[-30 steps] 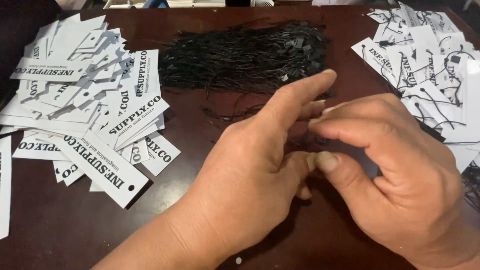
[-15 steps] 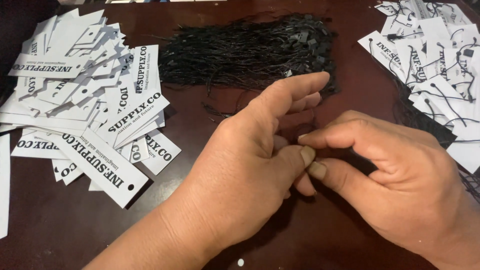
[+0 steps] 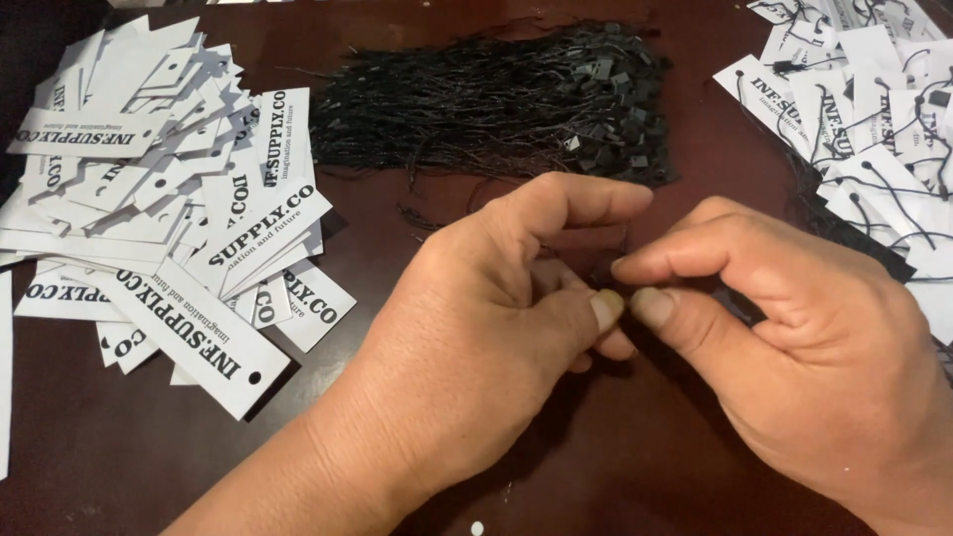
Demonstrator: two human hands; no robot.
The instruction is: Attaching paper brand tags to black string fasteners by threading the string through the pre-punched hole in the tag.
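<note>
Ideally we keep both pinches tight on the cord (image 3: 623, 238), a thin black strand between thumbs at table centre near the bundle (image 3: 516, 104): left hand (image 3: 486, 337) and right hand (image 3: 794, 337) both closed on it.

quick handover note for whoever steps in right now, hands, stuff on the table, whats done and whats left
Left hand and right hand: fingertips pinched together mid-table on a thin black string, mostly hidden.
Black string bundle: just behind the hands.
Unstrung white tags: heap at left.
Strung tags: pile at right, looks like the finished lot.
Left: the big left heap, judging by its size.
</note>
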